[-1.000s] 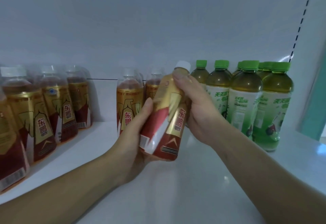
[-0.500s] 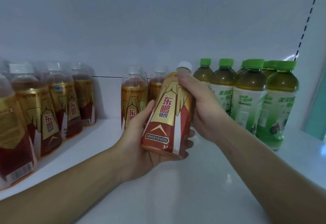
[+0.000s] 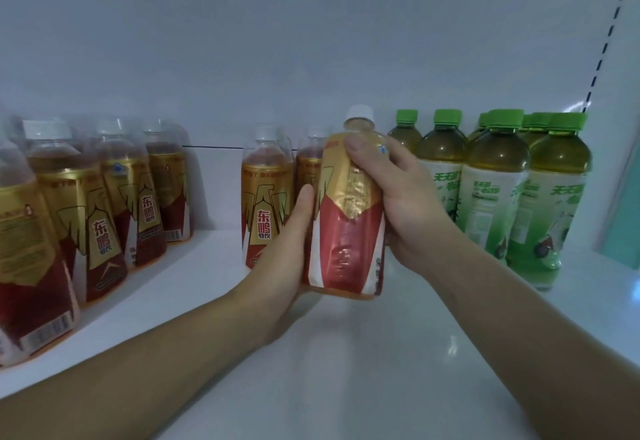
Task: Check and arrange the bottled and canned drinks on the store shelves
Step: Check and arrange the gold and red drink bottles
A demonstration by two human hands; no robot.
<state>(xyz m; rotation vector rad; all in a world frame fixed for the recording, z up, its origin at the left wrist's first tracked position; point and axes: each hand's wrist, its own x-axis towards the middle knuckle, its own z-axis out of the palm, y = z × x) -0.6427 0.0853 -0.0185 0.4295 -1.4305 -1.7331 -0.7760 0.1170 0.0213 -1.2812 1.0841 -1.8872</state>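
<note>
Both hands hold one gold-and-red energy drink bottle (image 3: 346, 232) with a white cap, nearly upright just above the white shelf (image 3: 363, 353). My left hand (image 3: 287, 249) cups its lower left side, thumb along the label. My right hand (image 3: 398, 204) grips the upper part, thumb across the gold band. The label's side faces me. Two matching bottles (image 3: 265, 197) stand right behind it. Several green-capped tea bottles (image 3: 495, 190) stand to the right.
Several more gold-and-red bottles (image 3: 100, 218) stand in rows on the left of the shelf. The shelf's white back wall (image 3: 311, 41) rises behind everything, and a slotted upright (image 3: 604, 45) runs up the right side.
The held bottle has been turned about its axis: its front logo faced me half a second ago, and now the label's side faces me. It also stands more upright.
</note>
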